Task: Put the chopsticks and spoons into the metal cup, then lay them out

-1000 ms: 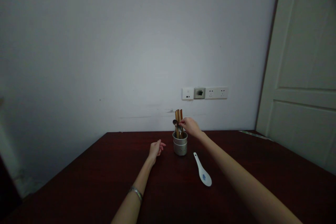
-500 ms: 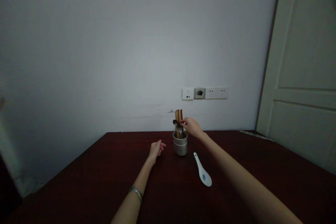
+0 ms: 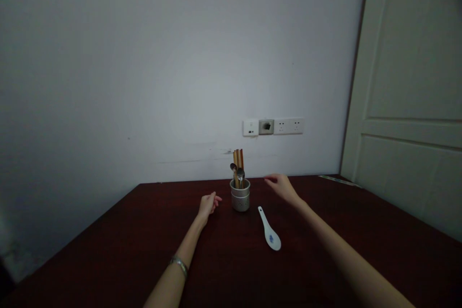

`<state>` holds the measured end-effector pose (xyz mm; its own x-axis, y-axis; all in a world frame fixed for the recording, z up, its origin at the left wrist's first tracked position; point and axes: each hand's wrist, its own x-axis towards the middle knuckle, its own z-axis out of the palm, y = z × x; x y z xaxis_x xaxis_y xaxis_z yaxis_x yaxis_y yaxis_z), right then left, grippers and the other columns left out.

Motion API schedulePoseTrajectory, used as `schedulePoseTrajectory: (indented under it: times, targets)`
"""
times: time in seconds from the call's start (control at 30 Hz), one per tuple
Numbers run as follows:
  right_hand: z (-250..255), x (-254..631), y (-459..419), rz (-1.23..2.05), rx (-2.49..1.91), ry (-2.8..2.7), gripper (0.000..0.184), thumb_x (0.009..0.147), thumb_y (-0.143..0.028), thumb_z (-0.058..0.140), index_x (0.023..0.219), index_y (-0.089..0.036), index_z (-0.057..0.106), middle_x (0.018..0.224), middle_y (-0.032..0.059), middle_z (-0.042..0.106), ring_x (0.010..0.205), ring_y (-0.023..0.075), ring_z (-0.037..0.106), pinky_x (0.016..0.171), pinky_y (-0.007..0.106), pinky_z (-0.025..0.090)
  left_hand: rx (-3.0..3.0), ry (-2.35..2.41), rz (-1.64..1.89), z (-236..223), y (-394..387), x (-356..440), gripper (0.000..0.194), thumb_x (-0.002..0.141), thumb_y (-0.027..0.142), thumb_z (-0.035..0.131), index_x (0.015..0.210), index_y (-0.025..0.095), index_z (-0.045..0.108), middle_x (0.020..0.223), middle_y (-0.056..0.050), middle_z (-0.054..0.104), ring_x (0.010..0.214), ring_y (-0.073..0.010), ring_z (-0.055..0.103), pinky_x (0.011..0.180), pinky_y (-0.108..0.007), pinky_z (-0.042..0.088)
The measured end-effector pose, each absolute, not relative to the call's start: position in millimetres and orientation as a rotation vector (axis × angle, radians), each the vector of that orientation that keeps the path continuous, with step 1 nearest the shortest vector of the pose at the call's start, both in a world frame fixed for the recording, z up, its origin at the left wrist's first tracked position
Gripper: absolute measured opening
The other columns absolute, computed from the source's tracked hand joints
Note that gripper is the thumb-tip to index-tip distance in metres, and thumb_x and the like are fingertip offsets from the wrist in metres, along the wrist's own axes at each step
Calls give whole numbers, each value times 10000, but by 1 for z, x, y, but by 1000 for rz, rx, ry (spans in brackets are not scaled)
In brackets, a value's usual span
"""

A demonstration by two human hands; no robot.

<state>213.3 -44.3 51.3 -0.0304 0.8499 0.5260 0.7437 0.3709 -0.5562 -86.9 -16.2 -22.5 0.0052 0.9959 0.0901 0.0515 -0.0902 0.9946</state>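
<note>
A grey metal utensil holder (image 3: 240, 199) stands upright on the dark red table, in front of the wall. Several wooden chopsticks (image 3: 238, 159) and metal spoons (image 3: 240, 173) poke out of its top. To the holder's left, my left hand (image 3: 208, 204) rests on the table, fingers loosely bent and a little apart, with nothing in it. My right hand (image 3: 282, 187) hovers to the right of the holder, clear of it, its thumb and fingers slightly parted and bare. Between the holder and my right forearm lies a white soup spoon (image 3: 269, 231) with a blue pattern, bowl toward me.
Behind the table (image 3: 119, 231) rises a pale wall (image 3: 180, 82) with a row of sockets and switch plates (image 3: 273, 126). A white panelled door (image 3: 404, 82) borders the right side. A pale strip (image 3: 339, 181) lies along the table's back right edge.
My right hand has let go of a metal spoon in the holder and moved away to the right. My left hand stays beside the holder. The whole view has shifted slightly.
</note>
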Motion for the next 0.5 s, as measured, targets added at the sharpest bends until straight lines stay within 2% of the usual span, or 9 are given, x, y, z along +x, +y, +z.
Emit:
schedulePoseTrajectory:
  times: [0.27,0.5]
  targets:
    - [-14,258,-78,72,-1717,-1862,402,783,-303,441,1078,-75,590,1080,148,607,1009,225,558,889,303,397,1341,1229,1235,-25,-15,-85,406,698,473,426,613,104,573,441,49,387,309,-21,242,346,-178,107]
    - [-40,261,-94,-137,-1826,-1941,421,825,-287,363,1106,-57,577,1188,181,528,1133,250,461,970,344,323,1276,1172,1243,-25,-13,-90,358,690,451,459,590,117,541,434,51,387,299,-26,257,333,-176,110]
